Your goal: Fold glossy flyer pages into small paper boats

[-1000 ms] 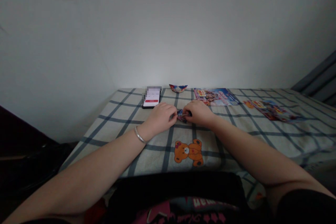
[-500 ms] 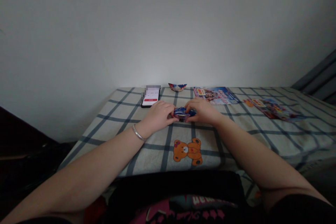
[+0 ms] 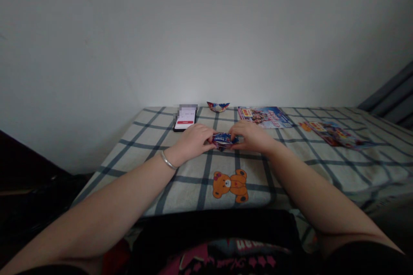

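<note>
A small folded paper (image 3: 222, 139), glossy and printed in blue and red, is held between my two hands just above the checked tablecloth. My left hand (image 3: 197, 138), with a silver bangle at the wrist, pinches its left end between thumb and fingers. At the other end, the thumb and fingers of my right hand (image 3: 250, 135) close on the paper. A slit-like opening shows along the paper's near side. Both ends are partly covered by my fingers. Beyond my hands, a folded paper boat (image 3: 218, 107) with similar print stands near the wall.
A phone (image 3: 185, 119) with a lit screen lies left of the boat. Two printed leaflets lie to the right, one near the wall (image 3: 266, 117) and one farther right (image 3: 338, 133). The checked tablecloth (image 3: 180, 189) bears a bear picture (image 3: 230, 186) near the front edge.
The folded paper has tilted and widened slightly between my fingers, showing more of its near opening. My hands have shifted apart very little. Everything else stays in place.
</note>
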Action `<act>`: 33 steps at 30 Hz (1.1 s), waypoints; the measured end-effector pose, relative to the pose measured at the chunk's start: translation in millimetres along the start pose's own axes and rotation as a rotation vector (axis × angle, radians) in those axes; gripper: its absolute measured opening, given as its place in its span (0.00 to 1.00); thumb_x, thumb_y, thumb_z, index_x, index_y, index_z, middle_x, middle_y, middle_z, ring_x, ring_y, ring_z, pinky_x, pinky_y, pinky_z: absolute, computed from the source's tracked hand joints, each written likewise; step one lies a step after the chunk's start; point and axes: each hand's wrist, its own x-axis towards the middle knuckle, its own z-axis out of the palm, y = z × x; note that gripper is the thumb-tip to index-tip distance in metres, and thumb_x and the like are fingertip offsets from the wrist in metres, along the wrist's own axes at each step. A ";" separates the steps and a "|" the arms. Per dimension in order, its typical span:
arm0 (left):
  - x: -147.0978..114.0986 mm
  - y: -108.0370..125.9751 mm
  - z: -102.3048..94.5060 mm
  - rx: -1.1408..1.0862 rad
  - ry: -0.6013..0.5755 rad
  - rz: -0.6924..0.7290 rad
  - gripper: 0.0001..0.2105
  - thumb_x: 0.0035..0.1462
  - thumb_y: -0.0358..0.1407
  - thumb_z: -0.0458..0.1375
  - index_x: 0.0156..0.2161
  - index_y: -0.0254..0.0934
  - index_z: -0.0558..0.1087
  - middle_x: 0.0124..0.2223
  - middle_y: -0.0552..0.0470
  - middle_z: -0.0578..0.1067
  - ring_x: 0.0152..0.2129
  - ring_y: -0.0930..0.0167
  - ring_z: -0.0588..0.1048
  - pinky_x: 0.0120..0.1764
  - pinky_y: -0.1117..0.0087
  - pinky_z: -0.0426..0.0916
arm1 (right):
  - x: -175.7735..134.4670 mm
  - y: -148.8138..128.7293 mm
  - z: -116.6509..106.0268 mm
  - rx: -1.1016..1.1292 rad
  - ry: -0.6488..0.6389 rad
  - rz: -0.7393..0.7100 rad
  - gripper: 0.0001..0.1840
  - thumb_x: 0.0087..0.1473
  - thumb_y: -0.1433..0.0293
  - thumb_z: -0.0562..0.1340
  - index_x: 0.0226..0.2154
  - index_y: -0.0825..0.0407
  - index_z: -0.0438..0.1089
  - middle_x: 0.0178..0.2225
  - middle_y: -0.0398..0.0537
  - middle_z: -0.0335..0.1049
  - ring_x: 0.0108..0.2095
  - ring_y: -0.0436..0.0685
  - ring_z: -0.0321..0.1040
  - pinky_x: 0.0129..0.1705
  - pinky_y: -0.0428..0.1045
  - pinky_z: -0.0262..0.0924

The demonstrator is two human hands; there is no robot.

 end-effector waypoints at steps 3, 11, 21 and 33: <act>0.6 0.5 -0.4 -0.024 -0.001 0.022 0.09 0.58 0.40 0.60 0.40 0.37 0.73 0.39 0.50 0.76 0.40 0.66 0.72 0.43 0.66 0.63 | 0.1 -1.6 0.2 0.015 0.020 -0.009 0.10 0.51 0.62 0.70 0.30 0.51 0.74 0.41 0.49 0.76 0.43 0.59 0.70 0.46 0.54 0.61; 0.8 0.1 1.7 -0.151 0.012 -0.027 0.09 0.57 0.38 0.60 0.29 0.37 0.67 0.35 0.51 0.75 0.36 0.68 0.72 0.39 0.68 0.63 | 1.6 -1.3 4.2 0.068 0.046 -0.030 0.08 0.49 0.64 0.71 0.27 0.51 0.76 0.41 0.49 0.78 0.42 0.58 0.72 0.47 0.54 0.61; -0.4 1.0 4.8 -0.337 0.023 -0.204 0.14 0.56 0.38 0.60 0.24 0.37 0.62 0.31 0.52 0.73 0.29 0.71 0.70 0.31 0.72 0.59 | -0.3 7.5 12.2 0.170 0.080 0.224 0.06 0.51 0.66 0.68 0.27 0.50 0.77 0.28 0.45 0.77 0.32 0.54 0.71 0.38 0.49 0.59; 0.2 2.4 8.7 -0.382 0.012 -0.298 0.11 0.56 0.41 0.61 0.29 0.37 0.66 0.28 0.56 0.71 0.24 0.73 0.67 0.28 0.72 0.56 | 2.4 0.7 17.5 0.138 0.154 0.114 0.11 0.47 0.62 0.72 0.30 0.51 0.77 0.42 0.50 0.76 0.44 0.58 0.71 0.48 0.52 0.61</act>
